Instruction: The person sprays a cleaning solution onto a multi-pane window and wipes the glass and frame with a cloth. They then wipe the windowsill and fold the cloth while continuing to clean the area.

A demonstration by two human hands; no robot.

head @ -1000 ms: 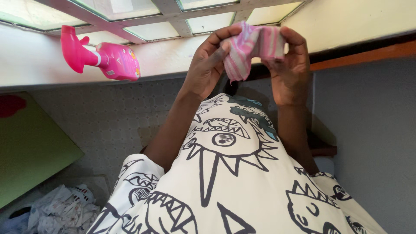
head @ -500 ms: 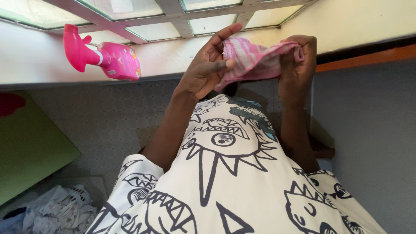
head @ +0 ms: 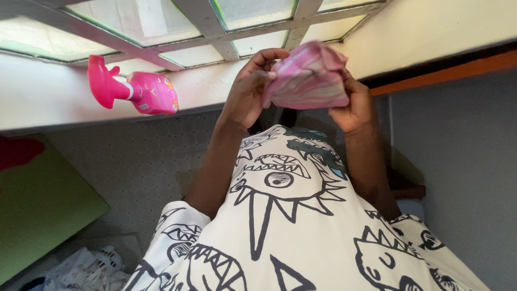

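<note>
the biggest thing in view is the person's own white shirt (head: 280,226), printed with black cartoon monsters, toothy mouths and a large eye, which fills the lower middle of the picture. behind it runs a grey tiled wall (head: 134,156), and a plainer grey wall (head: 463,161) takes up the right side under an orange-brown strip (head: 458,70). above the tiles a pale window ledge (head: 43,97) stretches across, with a window of frosted panes and light bars (head: 204,21) behind it. at the left edge a green board (head: 37,210) leans in, and a heap of crumpled white cloth (head: 86,272) lies in the bottom left corner. on the ledge, well apart from the hands, a pink spray bottle (head: 140,91) lies on its side with its trigger head pointing left. both bare forearms rise from the shirt toward the ledge. the left hand (head: 247,91) is closed on the left edge of a pink striped cloth (head: 309,78), thumb and fingers pinching the fabric. the right hand (head: 353,105) grips the cloth from beneath and on its right side, mostly hidden behind it, fingers curled into the fabric. the cloth is bunched between the two hands, held up in the air in front of the ledge and just below the window, touching nothing else.
</note>
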